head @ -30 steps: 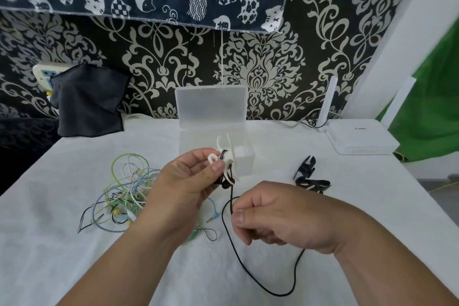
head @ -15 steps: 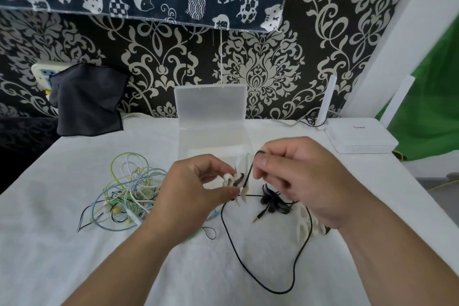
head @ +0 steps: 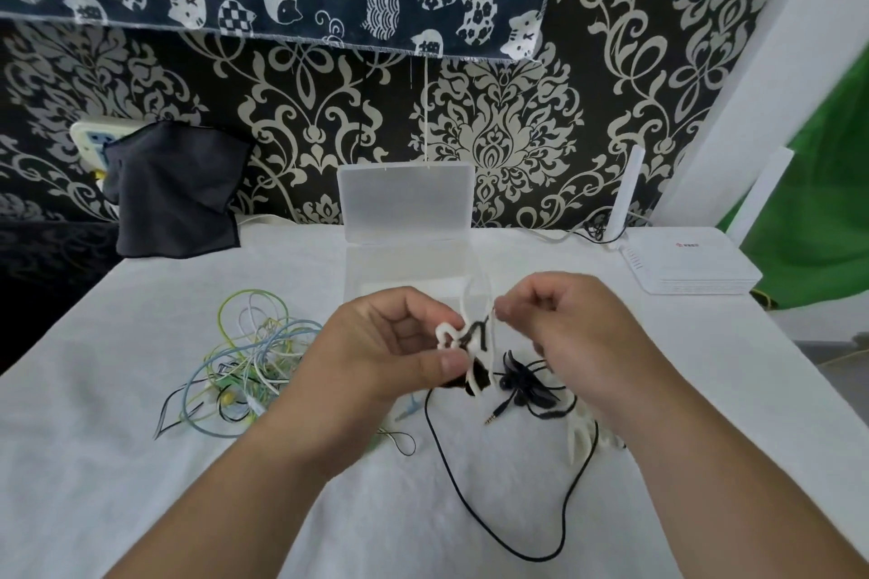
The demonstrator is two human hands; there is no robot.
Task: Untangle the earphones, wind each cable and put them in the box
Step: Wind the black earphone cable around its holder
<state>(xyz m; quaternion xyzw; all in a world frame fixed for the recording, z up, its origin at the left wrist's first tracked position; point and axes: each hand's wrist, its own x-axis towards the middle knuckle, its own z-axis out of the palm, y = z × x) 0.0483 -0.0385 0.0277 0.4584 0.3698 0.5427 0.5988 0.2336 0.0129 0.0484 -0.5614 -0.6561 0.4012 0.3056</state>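
My left hand (head: 376, 357) grips a white cable winder (head: 472, 383) with black earphone cable wound on it, held above the table in front of the clear box (head: 404, 268). Just right of the winder, my right hand (head: 578, 343) pinches the black cable at its top. The rest of the black cable (head: 493, 527) hangs down and loops over the cloth, with its jack plug (head: 493, 416) and black earbuds (head: 522, 386) lying under my right hand. A tangle of green, blue, white and yellow earphones (head: 244, 357) lies to the left.
The box's lid (head: 406, 202) stands open against the patterned wall. A second white winder (head: 578, 437) lies by my right wrist. A white router (head: 686, 263) sits at the back right and a dark cloth (head: 174, 193) at the back left.
My right hand rose from the low cable to the winder's top, carrying the black cable up. The left hand kept its hold on the winder and dropped slightly.
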